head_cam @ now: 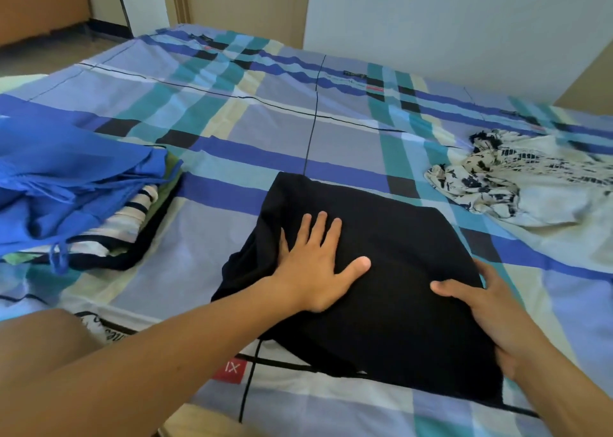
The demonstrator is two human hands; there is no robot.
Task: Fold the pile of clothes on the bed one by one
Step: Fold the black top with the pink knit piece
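While the left hand (311,267) presses flat on black garment (398,237), right hand (491,310) grips its edge.

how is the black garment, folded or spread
Folded: the black garment lies as a compact layered block, left hand flat on top, right hand gripping its edge.

Bright, even daylight, soft shadows, slight blur, wide-angle bending at edges.
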